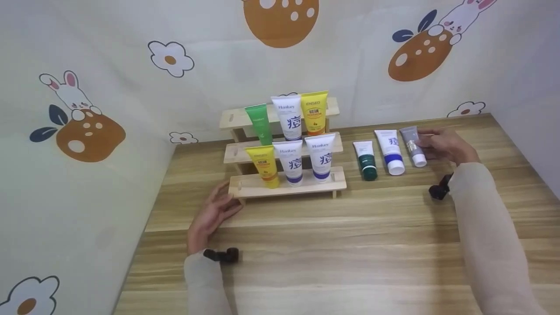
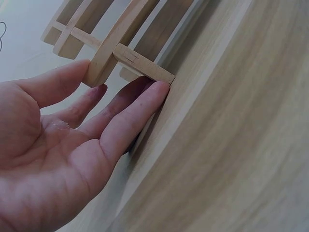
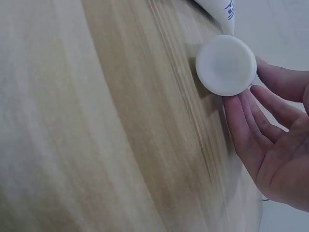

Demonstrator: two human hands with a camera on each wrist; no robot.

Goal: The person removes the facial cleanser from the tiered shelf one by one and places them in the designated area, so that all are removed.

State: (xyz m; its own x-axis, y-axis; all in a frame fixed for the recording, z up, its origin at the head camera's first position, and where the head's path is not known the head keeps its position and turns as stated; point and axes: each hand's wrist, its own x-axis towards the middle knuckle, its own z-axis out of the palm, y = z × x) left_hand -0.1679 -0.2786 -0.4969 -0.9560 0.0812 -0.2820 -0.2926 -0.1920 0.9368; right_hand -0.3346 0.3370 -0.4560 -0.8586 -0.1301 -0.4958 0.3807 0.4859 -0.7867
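My left hand (image 1: 214, 210) touches the left end of a three-tier wooden rack (image 1: 288, 189). In the left wrist view its fairly straight fingers (image 2: 137, 113) meet the lowest shelf's end and leg. With its thumb over the side, my right hand (image 1: 446, 142) holds a grey tube (image 1: 411, 142) at the right of a row lying on the table. The right wrist view shows that tube's round white cap (image 3: 226, 65) end-on, hiding its body. Beside it lie a white tube with a blue band (image 1: 389, 148) and a white-and-green tube (image 1: 365, 159).
On the rack stand a green tube (image 1: 260, 122), yellow tubes (image 1: 315, 111) and several white tubes (image 1: 321, 155). The wood-grain table (image 1: 332, 253) meets a patterned cloth wall (image 1: 210, 87) behind and at the left. Black wrist cameras (image 1: 439, 188) sit at both sleeves.
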